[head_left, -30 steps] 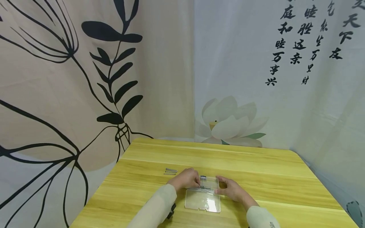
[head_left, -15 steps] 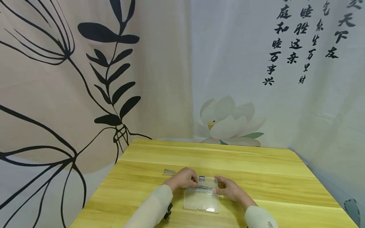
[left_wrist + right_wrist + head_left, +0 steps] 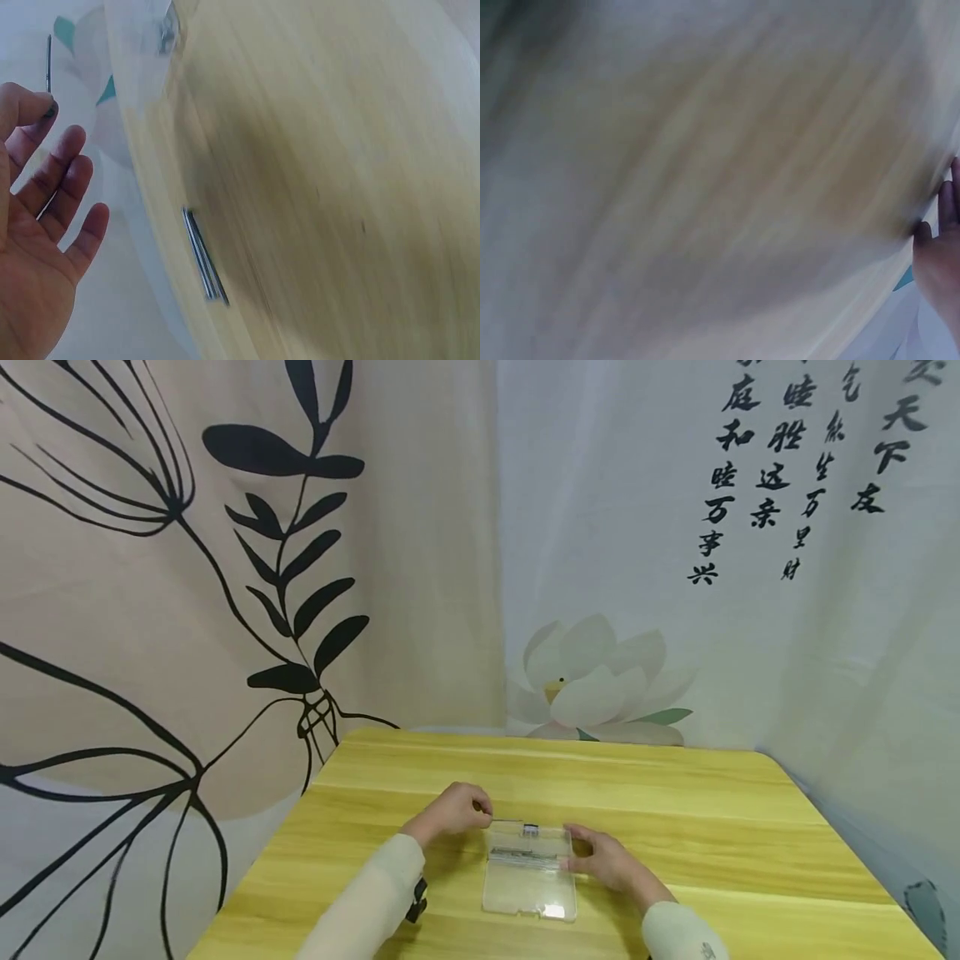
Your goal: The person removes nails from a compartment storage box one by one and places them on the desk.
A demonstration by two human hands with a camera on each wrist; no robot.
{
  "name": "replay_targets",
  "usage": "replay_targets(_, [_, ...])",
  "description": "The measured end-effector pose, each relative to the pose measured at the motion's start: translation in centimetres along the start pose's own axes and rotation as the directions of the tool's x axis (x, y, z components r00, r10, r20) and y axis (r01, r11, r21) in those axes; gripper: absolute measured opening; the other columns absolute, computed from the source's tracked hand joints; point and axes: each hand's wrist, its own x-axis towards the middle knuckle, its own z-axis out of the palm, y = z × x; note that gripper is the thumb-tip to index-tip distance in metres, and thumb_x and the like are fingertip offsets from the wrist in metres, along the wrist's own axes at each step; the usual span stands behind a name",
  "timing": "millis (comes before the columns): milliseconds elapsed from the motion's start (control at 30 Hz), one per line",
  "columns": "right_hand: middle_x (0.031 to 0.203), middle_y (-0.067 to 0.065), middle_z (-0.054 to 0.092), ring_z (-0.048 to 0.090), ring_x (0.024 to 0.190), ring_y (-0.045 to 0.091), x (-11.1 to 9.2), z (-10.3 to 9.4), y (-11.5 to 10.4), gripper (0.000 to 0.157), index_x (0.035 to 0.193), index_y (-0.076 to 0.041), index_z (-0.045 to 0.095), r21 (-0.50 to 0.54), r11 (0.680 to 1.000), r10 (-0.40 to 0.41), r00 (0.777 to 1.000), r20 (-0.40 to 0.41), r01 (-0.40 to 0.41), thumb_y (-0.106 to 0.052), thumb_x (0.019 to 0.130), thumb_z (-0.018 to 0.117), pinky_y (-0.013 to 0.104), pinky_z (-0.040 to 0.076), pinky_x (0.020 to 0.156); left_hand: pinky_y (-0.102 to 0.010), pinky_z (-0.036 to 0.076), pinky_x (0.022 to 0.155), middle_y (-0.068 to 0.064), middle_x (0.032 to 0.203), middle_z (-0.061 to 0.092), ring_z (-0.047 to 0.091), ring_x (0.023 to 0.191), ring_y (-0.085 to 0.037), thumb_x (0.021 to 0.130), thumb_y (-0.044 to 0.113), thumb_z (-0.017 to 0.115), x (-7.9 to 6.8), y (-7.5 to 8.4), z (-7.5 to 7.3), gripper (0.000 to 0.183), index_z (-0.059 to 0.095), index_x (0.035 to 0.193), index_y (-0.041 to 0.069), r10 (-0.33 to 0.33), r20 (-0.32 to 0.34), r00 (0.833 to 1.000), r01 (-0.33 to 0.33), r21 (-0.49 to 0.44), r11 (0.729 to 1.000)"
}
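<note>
My left hand point(image 3: 452, 810) pinches a nail point(image 3: 49, 66) between thumb and forefinger, other fingers loosely spread. In the head view the nail points right, over the far left corner of a clear plastic box. This hinged box point(image 3: 551, 842) lies opened out on the table, its lid point(image 3: 528, 889) flat toward me. A few more thin nails point(image 3: 513, 854) lie inside, along the hinge side. My right hand point(image 3: 611, 860) grips the box's right end, thumb near and fingers far. Several loose nails point(image 3: 202, 255) lie on the table beneath my left hand, hidden by it in the head view.
The yellow wood-grain table point(image 3: 675, 810) spreads out on all sides of the box. Behind it hangs a printed curtain point(image 3: 435, 568) with plants and writing. A black strap device point(image 3: 417, 900) sits at the left wrist. The right wrist view is mostly blurred.
My left hand has moved out of the box, up and to the left, and now shows a nail in its pinch. My right hand stays at the box's right end.
</note>
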Motion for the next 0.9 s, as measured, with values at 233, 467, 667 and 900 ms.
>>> replay_targets(233, [0.149, 0.022, 0.043, 0.029, 0.139, 0.049, 0.3, 0.0, 0.0, 0.072, 0.148, -0.005, 0.045, -0.007, 1.000, 0.012, 1.000, 0.006, -0.012, -0.028, 0.087, 0.076, 0.067, 0.021, 0.108, -0.037, 0.050, 0.078, 0.008, 0.091, 0.064, 0.058, 0.085, -0.014, 0.091, 0.010, 0.068, -1.5, -2.1, -2.0, 0.008, 0.075, 0.088, 0.005, -0.054, -0.033, 0.998, 0.053, -0.038, 0.998])
replay_targets(467, [0.149, 0.022, 0.042, 0.029, 0.139, 0.049, 0.4, -0.2, 0.1, 0.072, 0.148, -0.006, 0.045, -0.018, 1.000, 0.020, 1.000, -0.012, -0.020, -0.029, 0.087, 0.077, 0.067, 0.022, 0.108, -0.037, 0.050, 0.074, 0.005, 0.091, 0.065, 0.057, 0.082, -0.014, 0.093, 0.010, 0.069, -3.4, -4.2, -3.8, 0.007, 0.075, 0.089, 0.008, -0.109, -0.064, 0.992, 0.107, -0.027, 0.994])
replay_targets(667, [0.150, 0.022, 0.042, 0.028, 0.139, 0.049, 0.2, -0.2, -0.1, 0.071, 0.148, -0.005, 0.045, -0.004, 1.000, 0.023, 1.000, 0.000, -0.023, -0.027, 0.088, 0.076, 0.067, 0.022, 0.108, -0.034, 0.050, 0.071, 0.003, 0.089, 0.066, 0.057, 0.080, -0.014, 0.093, 0.008, 0.069, -4.8, -5.9, -4.4, 0.007, 0.075, 0.089, 0.006, -0.141, -0.056, 0.988, 0.140, -0.032, 0.990])
replay_targets(900, [0.150, 0.021, 0.041, 0.028, 0.140, 0.049, 0.4, -0.2, 0.1, 0.072, 0.149, -0.008, 0.045, -0.025, 0.999, 0.029, 1.000, -0.004, -0.029, -0.030, 0.087, 0.076, 0.067, 0.020, 0.108, -0.031, 0.048, 0.067, 0.002, 0.088, 0.068, 0.055, 0.074, -0.013, 0.092, 0.006, 0.070, -6.1, -7.3, -4.2, 0.006, 0.075, 0.089, 0.006, -0.193, -0.048, 0.980, 0.191, -0.040, 0.981])
